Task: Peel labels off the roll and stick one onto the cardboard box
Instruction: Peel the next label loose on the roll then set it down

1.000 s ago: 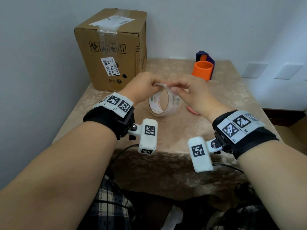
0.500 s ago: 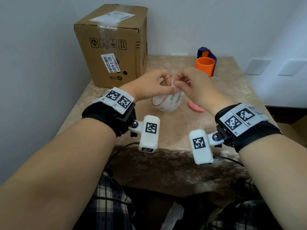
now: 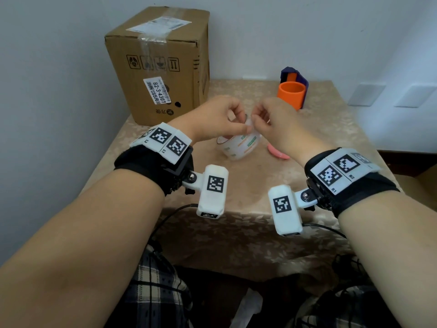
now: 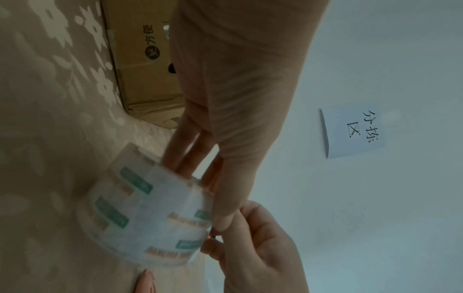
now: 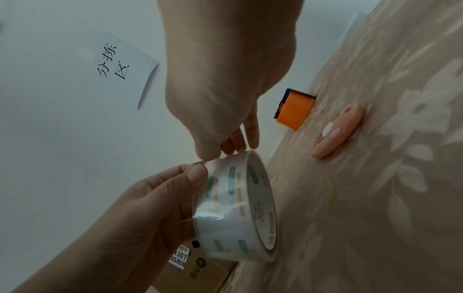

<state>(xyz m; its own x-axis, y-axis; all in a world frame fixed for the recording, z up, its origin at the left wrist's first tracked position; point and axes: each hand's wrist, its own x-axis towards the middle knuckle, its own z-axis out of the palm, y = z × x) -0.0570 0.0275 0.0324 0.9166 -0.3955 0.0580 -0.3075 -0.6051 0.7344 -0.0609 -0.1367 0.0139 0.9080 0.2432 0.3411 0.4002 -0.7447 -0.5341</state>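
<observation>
Both hands up over the worktop [image 3: 236,185], sharing the roll [image 3: 238,146]: left hand [image 3: 212,119] curled round it, right hand [image 3: 274,121] pinching at its top edge, maybe a loose end, too blurry to call. Cardboard box [image 3: 163,67] upright at back left, well apart.

The cardboard box [image 3: 163,67] carries a white sticker [image 3: 157,91] printed "82-3-4307" with "5元" below it, and beneath that a logo reading "方便". A paper sheet [image 5: 122,68] on the wall bears handwritten "分拣区". The roll [image 5: 240,208] has "TAPE" on its core rim; its other print is illegible. The wrist bands show "L1" and "R1", "R2".
</observation>
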